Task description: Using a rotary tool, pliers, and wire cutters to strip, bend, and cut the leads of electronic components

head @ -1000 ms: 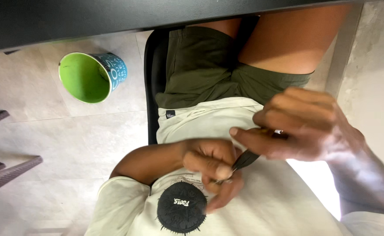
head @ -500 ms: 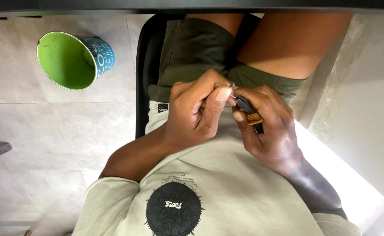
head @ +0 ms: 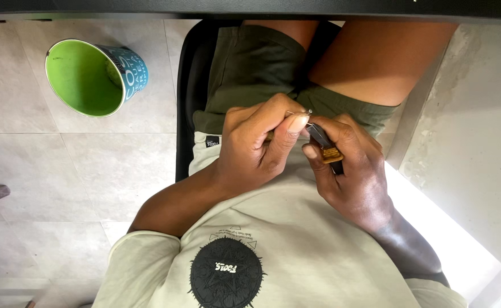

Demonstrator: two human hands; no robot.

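Metal glint first: a thin wire [head: 297, 112] sits pinched between thumb and forefinger of the left hand [head: 256, 149], just above frame centre. Wire tip pokes out toward 3 o'clock and meets the nose of a small tool [head: 324, 141] with dark jaws and a tan, wood-like collar. Whether the tool actually bites the wire is too small to tell.

Right hand [head: 350, 174] is wrapped around that tool, fingers curled over the handle, thumb on the collar. Tool runs from roughly 5 o'clock up to 11 o'clock, nose pointing at the left fingertips. Both hands touch each other at the fingertips, held over the lap.

Under the hands: olive green shorts [head: 250, 74] at 12 o'clock, bare thigh [head: 376, 60] at 1 o'clock. Pale cream T-shirt [head: 296, 239] fills 6 o'clock, with a round black print [head: 226, 272] near the bottom edge. Black chair [head: 185, 102] edge shows beside the shorts at 10 o'clock from the hands.

Green-lined cup [head: 85, 77] with a teal outside lies tipped on the tiled floor [head: 62, 171] at 10 o'clock, well apart from the hands, mouth facing the camera. Dark desk edge [head: 262, 7] runs along the top. Rough grey wall [head: 478, 142] at 3 o'clock.
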